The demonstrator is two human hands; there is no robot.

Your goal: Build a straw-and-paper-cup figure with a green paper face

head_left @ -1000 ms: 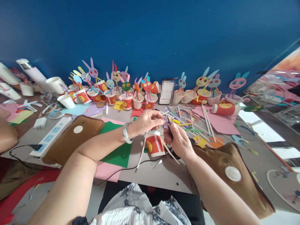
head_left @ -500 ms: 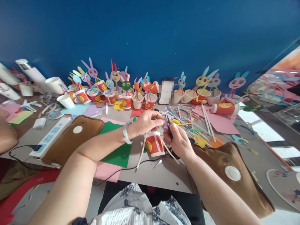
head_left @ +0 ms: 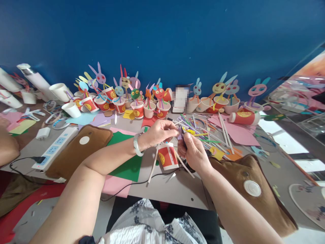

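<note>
My left hand [head_left: 162,132] pinches a small piece of purple paper [head_left: 179,133] above the table's middle. In my right hand [head_left: 195,151] is a pair of dark-bladed scissors [head_left: 182,131], closed around by the fingers, with the blades up against the purple paper. Right below both hands stands a red and white paper cup [head_left: 168,158], slightly tilted, with pale strips [head_left: 152,168] hanging down its sides. The scissors' handles are mostly hidden by my right hand.
Rabbit-faced paper cups [head_left: 137,105] line the blue wall. Coloured strips [head_left: 200,130] lie heaped at the right, near a brown cushion-like pouch [head_left: 264,189]. At the left are another brown pouch [head_left: 76,149], a power strip [head_left: 57,145] and green paper [head_left: 127,162]. A co-worker's arm [head_left: 7,142] is at the far left.
Both hands stay almost in the same place, with the scissors still at the purple paper. The cup below has not moved.
</note>
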